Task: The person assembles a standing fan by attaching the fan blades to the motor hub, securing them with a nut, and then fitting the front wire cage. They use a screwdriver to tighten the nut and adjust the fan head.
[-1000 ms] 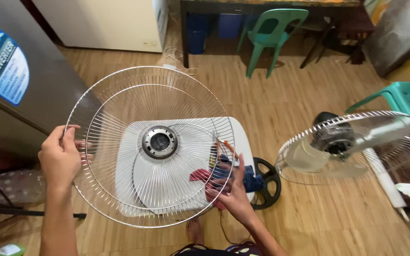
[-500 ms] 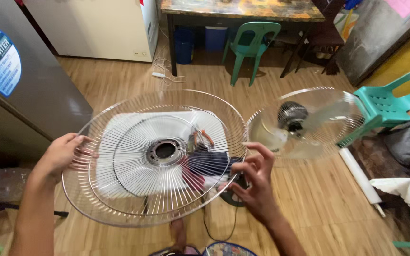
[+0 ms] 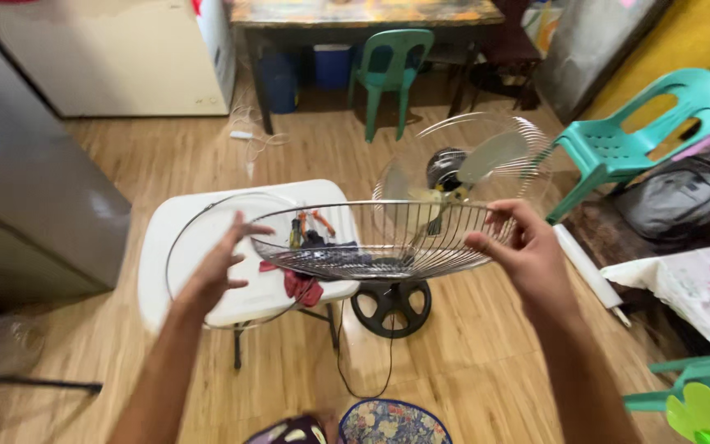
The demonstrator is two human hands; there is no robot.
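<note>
So the right hand [image 3: 527, 247] has its fingers curled over the rim of a round silver wire fan guard [image 3: 380, 238], thumb underneath, pinching the edge. The left hand [image 3: 219, 263] is on the opposite side with fingers spread wide; it looks like it's at the near rim but I honestly can't tell if it's actually gripping or just touching. The guard is held up in the air almost flat, like a shallow bowl, tilted a bit toward the person, over the right edge of a small white plastic folding table [image 3: 182, 238].

A second thin wire ring [image 3: 176, 247] sits on the tabletop under the left hand, and there's a red rag [image 3: 301, 286] plus some small tools with orange handles [image 3: 314, 222] showing through the wires.

Right behind the guard stands an electric fan with pale blades and a black round base [image 3: 392, 306], its cord trailing over the wooden plank floor [image 3: 486, 353]. Further out: teal plastic chairs [image 3: 643, 140], a dark table along the back wall [image 3: 363, 16], a grey fridge [image 3: 34, 189] on the left, a grey backpack [image 3: 684, 197] on the right
</note>
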